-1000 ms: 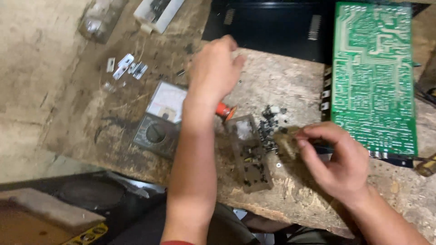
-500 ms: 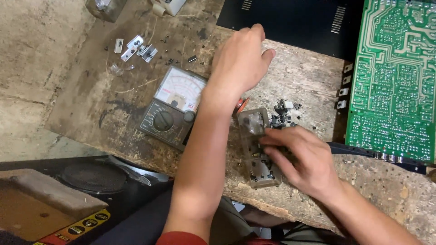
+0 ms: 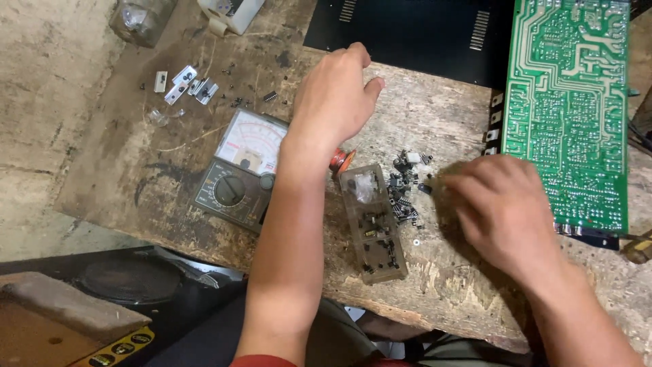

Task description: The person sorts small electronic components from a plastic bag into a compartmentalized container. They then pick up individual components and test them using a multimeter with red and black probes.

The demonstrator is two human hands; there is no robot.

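The left hand rests open, palm down, mid-worktop, steadying. The right hand, blurred, fingers curled over the small parts beside the clear box near the front edge; whether it grips any, I cannot tell.

The single head-worn camera looked steeply down from close above the worn wooden bench, its near edge low in frame, far side at top.

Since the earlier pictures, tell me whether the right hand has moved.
Yes. The right hand has shifted off the clear plastic parts box toward the green circuit board.
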